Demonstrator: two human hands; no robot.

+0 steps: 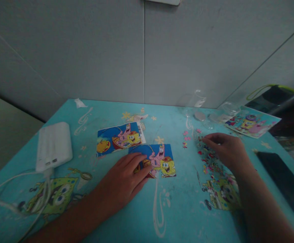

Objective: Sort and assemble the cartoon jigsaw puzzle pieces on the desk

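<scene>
My left hand (126, 177) lies with its fingers stretched out over the lower left of a small jigsaw picture (165, 157), covering part of it. Pink and yellow cartoon figures on blue show on that picture. A card (118, 138) with a matching image lies just behind, touching or slightly overlapped. To the right, my right hand (224, 146) reaches over a scatter of tiny puzzle pieces (209, 162). Its thumb and forefinger are pinched together at the heap's far edge; what is between them is too small to make out. A few pink pieces (186, 138) lie apart, left of the heap.
A white power bank (54, 146) with cables sits at left. At the back right are clear bottles (198, 99), round pale lids (199, 116) and a cartoon card (254, 122). A dark flat object (283, 182) lies at the right edge. A grey wall (111, 60) borders the table's back.
</scene>
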